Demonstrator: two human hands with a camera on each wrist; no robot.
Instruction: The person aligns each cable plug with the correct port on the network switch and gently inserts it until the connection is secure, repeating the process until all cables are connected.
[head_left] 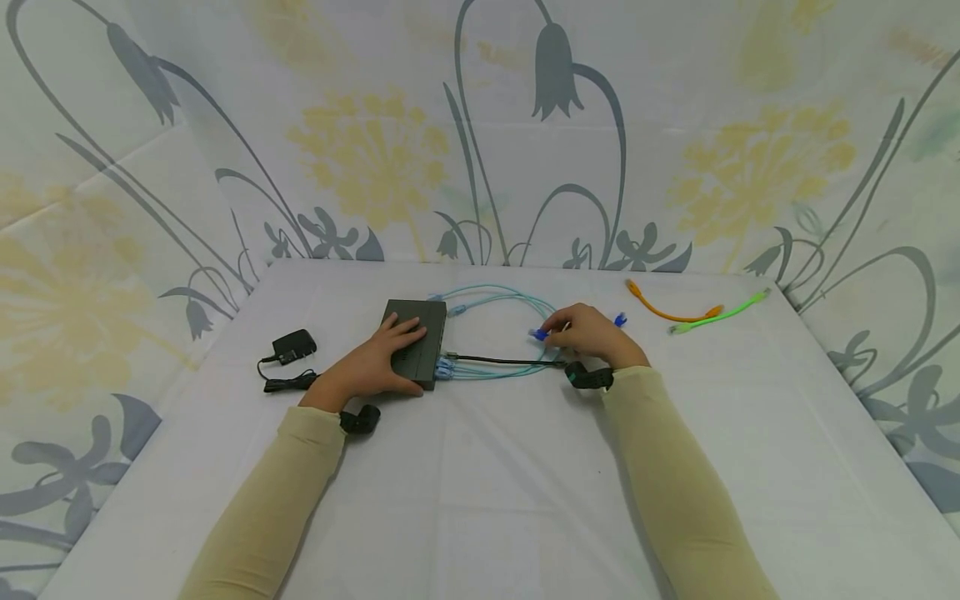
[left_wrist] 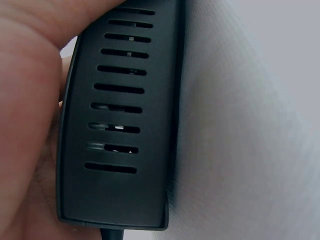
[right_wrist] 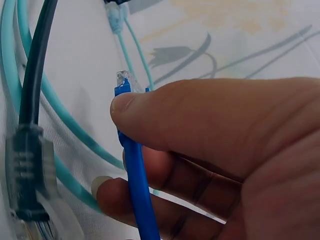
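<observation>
Box [head_left: 416, 358], dark and slotted along one edge, lies flat on the white cloth [head_left: 465, 500] at 9 o'clock from the right hand [head_left: 588, 333]. Left hand [head_left: 371, 362] rests over it: fingers spread apart on top, thumb by the 5 o'clock corner. Right hand: thumb and fingertips clamped on the plug end of a blue cable [right_wrist: 137, 175]; clear tip points to 9 o'clock in the head view, well apart from the box. Pale teal cables [right_wrist: 8, 50] and a black cable [right_wrist: 34, 75] run from the box's 3 o'clock side. Power adapter [head_left: 295, 346]: 9 o'clock of box. Orange cable [head_left: 660, 314] and green cable [head_left: 723, 314]: toward 3 o'clock of right hand, ends meeting.
</observation>
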